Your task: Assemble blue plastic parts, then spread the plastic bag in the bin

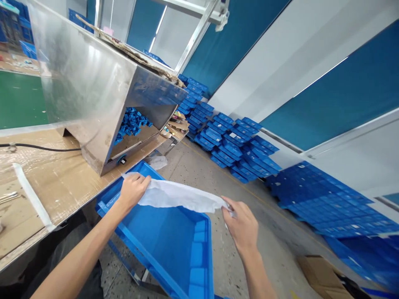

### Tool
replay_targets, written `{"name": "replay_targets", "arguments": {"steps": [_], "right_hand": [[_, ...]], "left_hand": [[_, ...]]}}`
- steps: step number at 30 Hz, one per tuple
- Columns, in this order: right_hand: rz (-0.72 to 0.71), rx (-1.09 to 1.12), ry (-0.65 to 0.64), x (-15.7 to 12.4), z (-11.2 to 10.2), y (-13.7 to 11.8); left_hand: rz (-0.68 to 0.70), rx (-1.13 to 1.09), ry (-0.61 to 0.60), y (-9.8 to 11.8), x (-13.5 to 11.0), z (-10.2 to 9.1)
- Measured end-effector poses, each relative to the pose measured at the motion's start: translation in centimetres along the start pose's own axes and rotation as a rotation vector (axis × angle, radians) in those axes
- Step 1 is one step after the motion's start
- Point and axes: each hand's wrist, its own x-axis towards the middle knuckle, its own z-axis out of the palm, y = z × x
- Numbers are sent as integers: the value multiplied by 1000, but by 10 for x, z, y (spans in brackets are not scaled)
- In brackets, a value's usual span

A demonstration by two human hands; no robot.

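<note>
A thin white translucent plastic sheet or bag [181, 195] is stretched between my two hands. My left hand [134, 189] is closed on its left end, and my right hand [241, 222] pinches the right end. Below it stands a blue plastic crate [156, 236], tilted in the view, with its inside bare where it shows. The sheet hangs over the crate's far part and hides some of the rim. My right hand is just beyond the crate's right side.
A metal hopper [90, 83] holding small blue parts [132, 124] stands on a cardboard-covered table [62, 166] at left. Stacked blue crates [230, 141] line the wall behind. A cardboard box [321, 274] lies on the floor at lower right. A black cable [40, 147] crosses the table.
</note>
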Motion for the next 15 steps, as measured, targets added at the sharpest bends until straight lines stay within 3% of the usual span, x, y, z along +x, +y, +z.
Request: {"name": "replay_targets", "arguments": {"steps": [3, 9, 13, 15], "right_hand": [[-94, 46, -102, -39, 19, 4], [-118, 147, -527, -132, 94, -8], [-73, 255, -787, -140, 118, -18], [-24, 296, -811, -126, 132, -25]], "left_hand": [[49, 10, -107, -11, -12, 19], [99, -3, -467, -25, -32, 74], [92, -33, -596, -19, -23, 92], [62, -32, -616, -12, -15, 102]]}}
